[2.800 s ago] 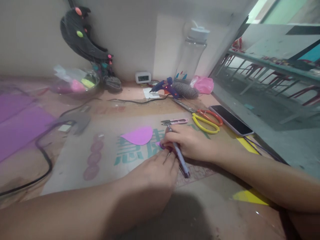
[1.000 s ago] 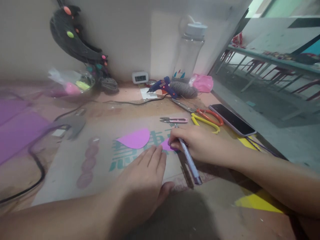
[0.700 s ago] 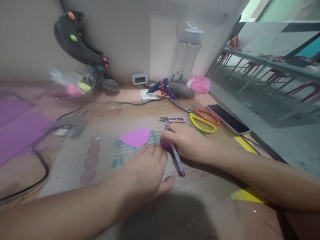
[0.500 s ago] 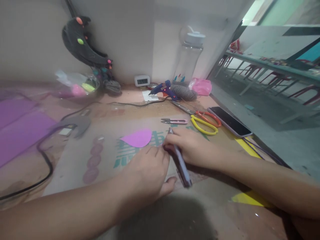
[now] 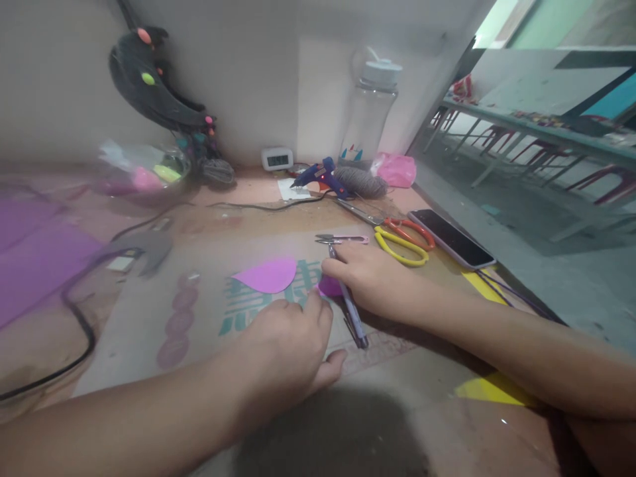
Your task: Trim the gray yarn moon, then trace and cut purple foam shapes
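My right hand [image 5: 370, 275] is closed around a pen [image 5: 352, 311] that slants down toward me. Between the hands, a small purple piece [image 5: 329, 286] shows partly, its right side covered by the pen and my right fingers. My left hand [image 5: 295, 338] has its fingers curled with the tips at the left edge of that piece, seemingly gripping it; its thumb lies apart on the board. Just beyond the left hand, a pink-purple teardrop cutout [image 5: 268, 275] lies flat on the printed cardboard [image 5: 213, 358].
Thread snips [image 5: 342, 239], scissors [image 5: 405, 242] and a phone [image 5: 452, 237] lie beyond my right hand. Farther back are a glue gun [image 5: 320, 177], grey yarn [image 5: 360, 181], a clock [image 5: 277, 159] and a bottle [image 5: 370, 112]. Purple sheets [image 5: 44, 265] and a black cord [image 5: 84, 318] are left.
My right hand has shifted slightly up beside the snips, and the pen has turned a little. More of the purple piece now shows between my hands. The view has shifted slightly.
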`<move>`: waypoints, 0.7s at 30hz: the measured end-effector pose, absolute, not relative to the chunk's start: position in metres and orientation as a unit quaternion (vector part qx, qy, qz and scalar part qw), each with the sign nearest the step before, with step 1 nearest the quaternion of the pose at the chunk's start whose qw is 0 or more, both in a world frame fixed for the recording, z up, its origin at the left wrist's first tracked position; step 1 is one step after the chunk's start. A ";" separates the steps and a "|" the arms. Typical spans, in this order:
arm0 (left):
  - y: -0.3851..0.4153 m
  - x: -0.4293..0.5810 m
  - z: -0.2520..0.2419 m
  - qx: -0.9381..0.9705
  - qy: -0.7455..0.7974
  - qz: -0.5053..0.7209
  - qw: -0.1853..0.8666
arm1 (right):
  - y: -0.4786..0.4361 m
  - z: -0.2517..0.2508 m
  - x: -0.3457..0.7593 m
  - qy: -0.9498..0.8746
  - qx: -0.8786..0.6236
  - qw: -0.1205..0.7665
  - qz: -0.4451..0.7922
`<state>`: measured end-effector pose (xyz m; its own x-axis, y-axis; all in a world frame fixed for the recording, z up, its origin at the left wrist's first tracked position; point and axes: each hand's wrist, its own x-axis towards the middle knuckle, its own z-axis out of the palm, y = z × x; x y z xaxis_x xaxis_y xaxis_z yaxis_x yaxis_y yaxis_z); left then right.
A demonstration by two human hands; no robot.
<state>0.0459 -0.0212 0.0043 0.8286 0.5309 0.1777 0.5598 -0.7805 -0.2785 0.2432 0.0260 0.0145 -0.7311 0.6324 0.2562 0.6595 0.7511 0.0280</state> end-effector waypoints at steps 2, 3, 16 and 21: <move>-0.021 0.046 0.004 -0.943 -0.286 -0.048 0.166 | 0.026 0.016 0.243 -0.933 -0.338 0.122 -0.018; -0.022 0.046 0.004 -0.942 -0.285 -0.049 0.168 | 0.025 0.017 0.243 -0.933 -0.340 0.118 0.008; -0.023 0.046 0.002 -0.938 -0.288 -0.042 0.188 | 0.013 0.030 0.241 -0.915 -0.396 0.063 0.037; -0.024 0.045 -0.002 -0.940 -0.281 -0.047 0.188 | 0.013 0.034 0.242 -0.920 -0.383 0.073 0.031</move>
<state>0.0445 -0.0239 -0.0022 0.8372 0.5111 0.1947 0.5467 -0.7709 -0.3270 0.2416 0.0127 0.0343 -0.6959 0.7096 0.1105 0.7004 0.7046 -0.1139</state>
